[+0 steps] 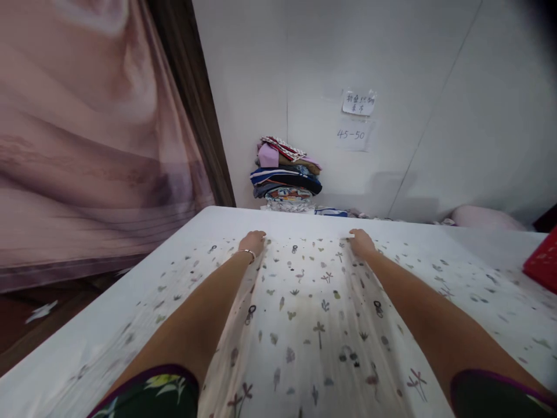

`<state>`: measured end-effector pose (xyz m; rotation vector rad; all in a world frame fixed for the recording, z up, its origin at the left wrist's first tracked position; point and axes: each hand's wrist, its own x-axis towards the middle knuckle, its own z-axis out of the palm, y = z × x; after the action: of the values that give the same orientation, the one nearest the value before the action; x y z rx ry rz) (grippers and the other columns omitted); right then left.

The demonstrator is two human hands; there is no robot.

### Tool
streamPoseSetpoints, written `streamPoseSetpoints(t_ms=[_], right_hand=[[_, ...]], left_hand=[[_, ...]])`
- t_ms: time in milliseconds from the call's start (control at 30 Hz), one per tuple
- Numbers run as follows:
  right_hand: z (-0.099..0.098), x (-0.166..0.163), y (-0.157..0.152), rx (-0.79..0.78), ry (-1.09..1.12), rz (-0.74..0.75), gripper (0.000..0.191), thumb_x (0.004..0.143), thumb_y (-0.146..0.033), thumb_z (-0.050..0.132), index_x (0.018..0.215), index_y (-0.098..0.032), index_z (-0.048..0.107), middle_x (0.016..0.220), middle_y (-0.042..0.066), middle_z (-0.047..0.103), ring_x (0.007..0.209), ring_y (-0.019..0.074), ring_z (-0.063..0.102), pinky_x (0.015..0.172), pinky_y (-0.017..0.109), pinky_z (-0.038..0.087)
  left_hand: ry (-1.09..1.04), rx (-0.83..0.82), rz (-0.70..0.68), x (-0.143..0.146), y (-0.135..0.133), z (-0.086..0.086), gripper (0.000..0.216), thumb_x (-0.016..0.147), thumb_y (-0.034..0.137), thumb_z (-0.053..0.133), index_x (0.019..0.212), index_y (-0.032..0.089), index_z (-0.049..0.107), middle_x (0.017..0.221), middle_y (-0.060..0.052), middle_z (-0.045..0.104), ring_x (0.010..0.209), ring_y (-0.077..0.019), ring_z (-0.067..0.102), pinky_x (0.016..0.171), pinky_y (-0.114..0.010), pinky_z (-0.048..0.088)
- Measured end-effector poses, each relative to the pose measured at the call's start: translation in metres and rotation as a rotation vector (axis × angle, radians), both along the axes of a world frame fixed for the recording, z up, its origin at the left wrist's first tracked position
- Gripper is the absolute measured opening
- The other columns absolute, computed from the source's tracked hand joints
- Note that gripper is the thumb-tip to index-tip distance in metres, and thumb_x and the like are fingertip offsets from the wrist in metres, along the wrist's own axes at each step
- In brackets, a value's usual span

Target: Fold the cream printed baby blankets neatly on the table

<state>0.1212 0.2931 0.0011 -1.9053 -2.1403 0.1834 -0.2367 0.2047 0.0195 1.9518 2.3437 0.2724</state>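
Observation:
A thin white cloth [304,302] printed with small palm trees, flamingos and leaves spreads over the white table. Both arms reach forward across it to its far edge. My left hand [252,241], with a bracelet at the wrist, is closed on that edge left of the middle. To the right, my right hand [362,242] pinches the same edge. Between the hands the edge runs fairly straight, and long folds run from each hand back towards me. The fingertips show only in part.
The white table [235,219] ends near a pale wall. Behind it rises a stack of folded fabrics [287,171]. Handwritten paper signs [357,103] are on the wall. A pink curtain-like cloth [96,145] hangs at left. Something red [542,261] lies at the right edge.

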Motion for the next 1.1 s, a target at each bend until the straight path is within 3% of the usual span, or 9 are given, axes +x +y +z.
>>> streamPoseSetpoints(t_ms=[133, 233, 467, 700, 900, 1100], right_hand=[[-0.006, -0.015, -0.02, 0.02, -0.003, 0.239, 0.038, 0.083, -0.023, 0.039, 0.116, -0.018, 0.057, 0.126, 0.007, 0.052, 0.113, 0.019, 0.048, 0.096, 0.026, 0.035], [-0.018, -0.017, -0.026, 0.038, -0.056, 0.372, 0.037, 0.084, -0.03, 0.04, 0.113, -0.02, 0.061, 0.126, 0.006, 0.052, 0.116, 0.0229, 0.045, 0.098, 0.033, 0.034], [-0.027, -0.031, -0.03, 0.076, -0.17, 0.353, 0.043, 0.087, -0.035, 0.035, 0.121, -0.019, 0.055, 0.134, 0.008, 0.045, 0.123, 0.0271, 0.038, 0.099, 0.042, 0.034], [-0.034, -0.085, -0.063, 0.005, -0.177, 0.473, 0.052, 0.088, -0.051, 0.026, 0.131, -0.026, 0.043, 0.144, 0.005, 0.03, 0.133, 0.0262, 0.022, 0.103, 0.051, 0.023], [-0.038, -0.087, -0.066, 0.015, -0.222, 0.469, 0.054, 0.089, -0.051, 0.02, 0.134, -0.027, 0.038, 0.146, 0.004, 0.024, 0.134, 0.0237, 0.019, 0.104, 0.05, 0.019], [-0.036, -0.089, -0.068, -0.004, -0.25, 0.445, 0.054, 0.09, -0.05, 0.019, 0.136, -0.026, 0.036, 0.147, 0.003, 0.023, 0.135, 0.0226, 0.017, 0.105, 0.049, 0.018]], left_hand=[[0.027, 0.023, 0.038, -0.017, -0.018, 0.0, 0.035, 0.086, 0.02, 0.038, 0.115, 0.025, 0.056, 0.12, -0.006, 0.056, 0.117, -0.0189, 0.044, 0.089, -0.028, 0.042], [0.052, 0.012, 0.129, -0.044, -0.033, 0.001, 0.034, 0.087, 0.021, 0.035, 0.111, 0.025, 0.059, 0.115, -0.007, 0.058, 0.112, -0.0199, 0.049, 0.086, -0.031, 0.044], [0.062, -0.06, 0.281, -0.106, -0.062, 0.009, 0.037, 0.086, 0.021, 0.036, 0.114, 0.026, 0.059, 0.117, -0.008, 0.057, 0.103, -0.0186, 0.055, 0.084, -0.028, 0.045], [0.105, -0.072, 0.22, -0.107, -0.06, -0.002, 0.035, 0.082, 0.014, 0.042, 0.11, 0.023, 0.06, 0.116, -0.01, 0.056, 0.114, -0.0194, 0.046, 0.087, -0.028, 0.043], [0.139, -0.03, 0.192, -0.108, -0.056, 0.0, 0.03, 0.081, 0.008, 0.041, 0.099, 0.022, 0.062, 0.109, -0.009, 0.055, 0.114, -0.0193, 0.043, 0.085, -0.028, 0.043], [0.14, 0.058, 0.309, -0.118, -0.047, 0.004, 0.033, 0.083, 0.009, 0.037, 0.107, 0.019, 0.056, 0.113, -0.013, 0.052, 0.114, -0.0235, 0.04, 0.082, -0.033, 0.045]])
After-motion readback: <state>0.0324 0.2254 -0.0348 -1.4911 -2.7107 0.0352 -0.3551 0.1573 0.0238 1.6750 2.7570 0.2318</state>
